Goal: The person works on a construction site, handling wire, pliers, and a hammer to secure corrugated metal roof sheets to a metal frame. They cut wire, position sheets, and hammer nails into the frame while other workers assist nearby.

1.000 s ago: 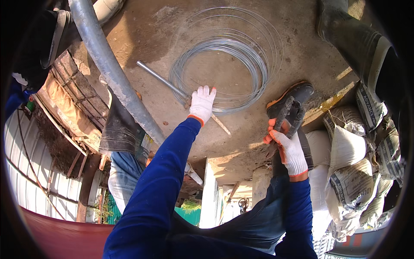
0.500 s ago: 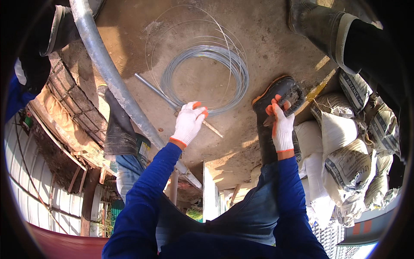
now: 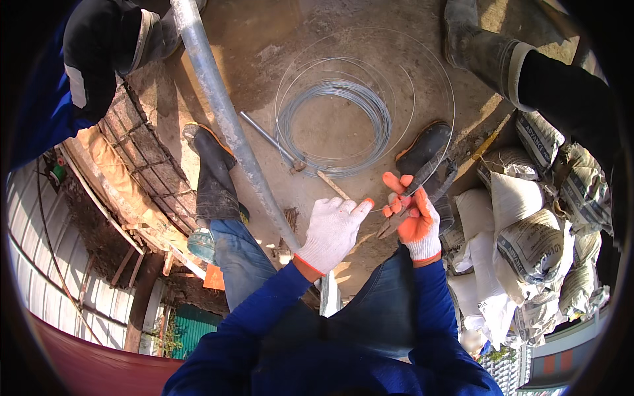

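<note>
Head: silvery wire coil lies round, its outer loops loose

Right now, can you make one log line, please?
left hand: pinching wire strand | right hand: gripping pliers | wire coil: on ground

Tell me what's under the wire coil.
Floor shows through the open middle of the coil. Whatever lies directly beneath it, where it is thickest, is covered and can't be seen.
</note>
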Motion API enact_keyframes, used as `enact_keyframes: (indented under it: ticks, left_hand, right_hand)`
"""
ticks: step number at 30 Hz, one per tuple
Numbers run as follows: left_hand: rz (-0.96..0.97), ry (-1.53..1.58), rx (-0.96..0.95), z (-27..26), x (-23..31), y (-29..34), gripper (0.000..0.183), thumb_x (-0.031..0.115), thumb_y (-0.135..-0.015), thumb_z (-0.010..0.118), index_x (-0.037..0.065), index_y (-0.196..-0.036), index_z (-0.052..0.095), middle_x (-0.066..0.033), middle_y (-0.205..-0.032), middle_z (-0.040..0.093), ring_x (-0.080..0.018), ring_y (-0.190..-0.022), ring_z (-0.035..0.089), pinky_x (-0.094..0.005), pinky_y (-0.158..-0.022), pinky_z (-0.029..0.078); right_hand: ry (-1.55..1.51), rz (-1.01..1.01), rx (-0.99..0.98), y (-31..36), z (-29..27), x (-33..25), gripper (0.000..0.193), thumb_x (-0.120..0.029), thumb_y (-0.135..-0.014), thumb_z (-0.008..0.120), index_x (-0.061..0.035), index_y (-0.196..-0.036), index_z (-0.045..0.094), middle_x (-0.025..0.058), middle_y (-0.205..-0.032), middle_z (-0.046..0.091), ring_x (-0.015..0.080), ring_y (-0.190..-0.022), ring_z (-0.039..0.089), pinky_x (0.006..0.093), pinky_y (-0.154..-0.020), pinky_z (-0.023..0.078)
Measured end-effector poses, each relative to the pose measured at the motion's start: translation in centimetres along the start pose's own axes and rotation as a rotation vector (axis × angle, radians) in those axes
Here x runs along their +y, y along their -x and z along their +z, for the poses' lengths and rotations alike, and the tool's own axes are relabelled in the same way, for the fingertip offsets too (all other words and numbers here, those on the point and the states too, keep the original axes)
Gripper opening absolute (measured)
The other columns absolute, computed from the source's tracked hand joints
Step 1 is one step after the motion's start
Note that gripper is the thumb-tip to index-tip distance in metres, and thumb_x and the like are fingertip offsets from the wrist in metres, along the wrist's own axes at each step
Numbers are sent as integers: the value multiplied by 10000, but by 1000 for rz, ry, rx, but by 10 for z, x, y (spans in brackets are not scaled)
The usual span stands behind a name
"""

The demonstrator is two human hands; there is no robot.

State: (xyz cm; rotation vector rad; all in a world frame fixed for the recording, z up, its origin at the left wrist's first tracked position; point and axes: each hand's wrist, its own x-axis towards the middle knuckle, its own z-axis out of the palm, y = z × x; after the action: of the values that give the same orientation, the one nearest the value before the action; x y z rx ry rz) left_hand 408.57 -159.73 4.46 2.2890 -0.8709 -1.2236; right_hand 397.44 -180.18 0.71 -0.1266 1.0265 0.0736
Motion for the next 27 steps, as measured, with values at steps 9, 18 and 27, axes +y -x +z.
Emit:
enact_keyframes:
  ticks: [9, 18, 27]
  left_hand:
    - [-1, 76, -107, 16, -11, 35, 358, 239, -953, 663, 170, -1296, 735, -58, -1034, 721, -284, -985, 669, -460, -900, 472]
    - [-490, 368, -161, 23, -119, -23, 646, 352, -1012, 631, 51, -1567, 494, -220, -1434, 650, -399, -1151, 703, -498, -1022, 535]
    - [-789, 693, -4, 47, -180, -193, 1232, 593, -846, 783, -25, -1700, 145, -359, -1674, 331, -449, -1507, 453, -463, -1230, 391]
  right_hand:
    - [170, -40, 38, 47, 10, -46, 312, -151, -1068, 609, -23, -1352, 626, 141, -1025, 659, 235, -811, 626, 427, -744, 553]
    - [251, -15, 153, 85, 27, -18, 297, -165, -1022, 678, -21, -1277, 627, 137, -936, 665, 238, -778, 629, 438, -744, 555]
    - [314, 0, 187, 123, 37, -20, 335, -195, -980, 724, 13, -1224, 626, 172, -869, 659, 267, -751, 658, 477, -764, 601]
